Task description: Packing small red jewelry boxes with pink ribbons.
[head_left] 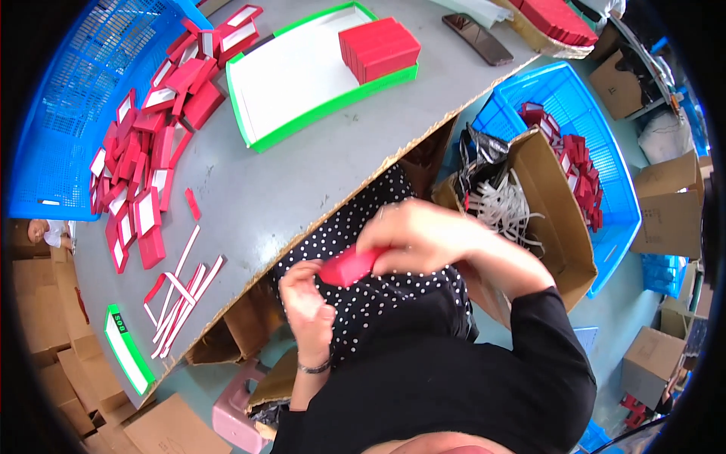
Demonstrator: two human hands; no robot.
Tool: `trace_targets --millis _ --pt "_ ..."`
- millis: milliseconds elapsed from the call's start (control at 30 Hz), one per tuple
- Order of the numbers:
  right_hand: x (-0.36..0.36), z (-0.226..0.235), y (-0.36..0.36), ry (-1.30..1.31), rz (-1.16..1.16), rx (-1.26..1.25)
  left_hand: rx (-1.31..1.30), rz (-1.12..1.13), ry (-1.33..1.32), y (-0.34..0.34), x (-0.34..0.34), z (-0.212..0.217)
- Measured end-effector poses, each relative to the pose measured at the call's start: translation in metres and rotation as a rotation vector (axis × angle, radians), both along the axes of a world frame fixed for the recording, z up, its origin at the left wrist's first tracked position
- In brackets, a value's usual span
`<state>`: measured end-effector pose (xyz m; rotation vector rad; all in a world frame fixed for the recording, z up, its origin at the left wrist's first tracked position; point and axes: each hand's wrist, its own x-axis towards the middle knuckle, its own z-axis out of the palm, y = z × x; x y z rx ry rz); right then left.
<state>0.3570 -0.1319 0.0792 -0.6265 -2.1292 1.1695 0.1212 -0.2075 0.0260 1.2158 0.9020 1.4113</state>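
Observation:
Over my lap, my right hand (420,236) grips a small red box (348,266), thumb and fingers closed on its right end. My left hand (306,306) is at the box's left end, fingertips at or against its edge, thumb apart; the hand looks loosely open. Both hands are slightly blurred. To the left on the grey table (302,178) lies a loose heap of red boxes (155,147), several with white faces showing. Farther off, a green-edged white tray (283,98) carries a neat block of red boxes (380,49) at its right end.
White and red strips (185,310) and a green-edged lid-like piece (128,349) lie near the table's left end. A phone (476,38) rests at the far side. At right stand a carton of white strips (556,219) and a blue crate (616,189) with red boxes.

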Motion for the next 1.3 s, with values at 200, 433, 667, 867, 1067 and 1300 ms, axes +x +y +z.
trace_targets --millis 200,433,667,867,1067,1300 --pt "0.078 0.094 0.166 -0.213 -0.625 0.577 -0.018 0.058 -0.034 0.027 -0.017 0.001" --pt "0.121 0.062 0.312 -0.696 -0.209 -0.134 -0.249 0.085 -0.08 0.012 -0.027 -0.011" --pt "0.107 0.044 0.333 -0.818 -0.353 -0.299 -0.382 0.155 -0.16 -0.001 -0.051 -0.029" --pt "-0.018 0.049 0.233 -0.468 -0.314 0.486 -0.394 0.097 -0.178 0.008 -0.039 -0.043" --pt "-0.208 -0.044 0.125 -0.23 0.092 0.459 -0.367 0.068 0.025 0.006 -0.031 -0.029" --pt "-0.235 -0.046 0.09 -0.325 0.122 0.536 -0.415 0.246 -0.297 -0.021 -0.073 -0.033"
